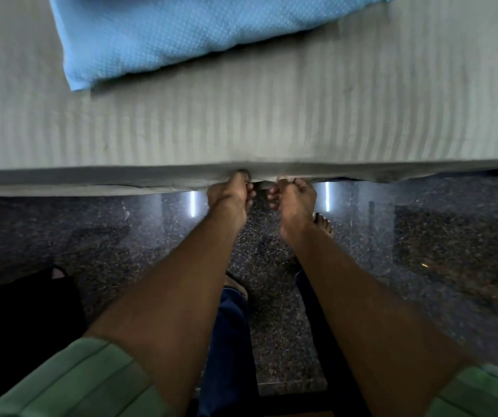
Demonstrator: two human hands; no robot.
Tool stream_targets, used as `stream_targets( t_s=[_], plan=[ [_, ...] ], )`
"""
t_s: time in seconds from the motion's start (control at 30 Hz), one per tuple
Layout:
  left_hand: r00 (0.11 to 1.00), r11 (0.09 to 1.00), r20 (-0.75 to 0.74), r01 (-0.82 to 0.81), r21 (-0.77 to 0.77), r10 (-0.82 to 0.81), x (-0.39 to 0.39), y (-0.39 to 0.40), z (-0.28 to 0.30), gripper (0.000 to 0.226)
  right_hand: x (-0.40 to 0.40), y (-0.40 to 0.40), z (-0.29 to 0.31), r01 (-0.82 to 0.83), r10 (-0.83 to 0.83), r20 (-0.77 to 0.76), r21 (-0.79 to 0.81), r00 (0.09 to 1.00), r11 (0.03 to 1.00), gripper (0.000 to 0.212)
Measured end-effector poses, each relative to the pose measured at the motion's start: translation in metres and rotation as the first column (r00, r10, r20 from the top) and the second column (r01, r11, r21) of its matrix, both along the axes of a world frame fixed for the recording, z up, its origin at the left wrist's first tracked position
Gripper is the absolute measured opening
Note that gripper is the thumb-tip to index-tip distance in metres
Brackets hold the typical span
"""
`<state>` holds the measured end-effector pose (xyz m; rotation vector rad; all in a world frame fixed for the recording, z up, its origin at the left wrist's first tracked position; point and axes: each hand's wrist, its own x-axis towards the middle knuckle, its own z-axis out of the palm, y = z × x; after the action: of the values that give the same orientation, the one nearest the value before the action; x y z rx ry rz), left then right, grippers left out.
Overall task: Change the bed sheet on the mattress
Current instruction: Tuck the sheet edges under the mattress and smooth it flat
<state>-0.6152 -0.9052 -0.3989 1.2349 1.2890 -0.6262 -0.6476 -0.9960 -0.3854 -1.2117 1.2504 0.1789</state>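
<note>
A grey striped bed sheet (241, 121) covers the mattress across the upper half of the head view. Its hem hangs over the near side of the mattress. My left hand (231, 192) pinches that hem at the middle of the near edge. My right hand (294, 195) grips the same hem just to the right, a small gap between the two hands. Both arms reach straight forward and down. The fingertips are partly hidden under the folded cloth.
A light blue dotted pillow (187, 34) lies on the sheet at the back. Dark speckled granite floor (422, 251) runs below the bed edge. My bare foot (324, 225) stands under my right hand. A black object (16, 320) sits at the lower left.
</note>
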Motion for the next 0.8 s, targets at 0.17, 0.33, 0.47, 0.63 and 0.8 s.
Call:
stream_targets(
  t_s=[0.17, 0.33, 0.47, 0.63, 0.8],
  plan=[
    [0.991, 0.991, -0.023, -0.129, -0.019, 0.128, 0.002, 0.004, -0.017, 0.023, 0.028, -0.003, -0.02, 0.295, -0.284, -0.123, 0.088, 0.951, 0.951, 0.001],
    [0.933, 0.923, 0.055, -0.34, -0.183, 0.355, -0.003, 0.006, -0.009, 0.031, 0.027, -0.012, -0.021, 0.458, -0.449, -0.113, 0.349, 0.886, 0.817, 0.035],
    [0.862, 0.838, 0.053, -0.472, -0.273, 0.504, 0.011, 0.001, 0.001, 0.035, 0.038, -0.011, -0.02, 0.535, -0.595, -0.071, 0.532, 0.801, 0.656, 0.052],
    [0.778, 0.717, 0.02, -0.567, -0.406, 0.627, 0.02, -0.01, 0.005, 0.059, 0.05, -0.015, -0.021, 0.614, -0.682, -0.123, 0.571, 0.721, 0.546, 0.083],
    [0.985, 0.941, 0.046, -0.146, -0.306, 0.167, 0.0, 0.021, -0.004, 0.048, 0.033, -0.024, -0.018, 0.527, -0.604, -0.118, 0.638, 0.788, 0.562, 0.072]
  ],
)
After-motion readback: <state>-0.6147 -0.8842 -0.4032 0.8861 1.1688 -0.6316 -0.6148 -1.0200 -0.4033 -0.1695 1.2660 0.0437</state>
